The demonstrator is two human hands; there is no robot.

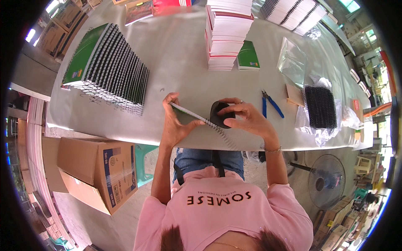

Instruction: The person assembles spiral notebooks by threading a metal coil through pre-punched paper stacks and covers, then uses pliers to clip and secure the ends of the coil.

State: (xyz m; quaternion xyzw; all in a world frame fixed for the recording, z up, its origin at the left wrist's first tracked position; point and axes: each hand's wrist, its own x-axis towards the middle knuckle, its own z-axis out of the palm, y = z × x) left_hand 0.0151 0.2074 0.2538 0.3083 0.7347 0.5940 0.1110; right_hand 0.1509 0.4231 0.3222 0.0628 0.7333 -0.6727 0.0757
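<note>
My left hand [172,121] grips a thin notebook [188,112] with a green cover, tilted edge-on above the near part of the table. A dark wire coil [220,133] runs along the notebook's edge, and its loose end hangs out toward the table's front edge. My right hand [247,117] has its fingers curled into a black, rounded, cup-like piece [216,113], which sits right against the notebook's coil side. What the piece is exactly I cannot make out. Blue-handled cutting pliers [270,104] lie to the right of my right hand.
Coil-bound green notebooks [121,67] are stacked at the left. Tall stacks of books [228,37] stand at the back, beside a green book [248,56]. Black coils [320,106] lie on plastic at the right. Below the table are a cardboard box [96,167] and a fan [326,182].
</note>
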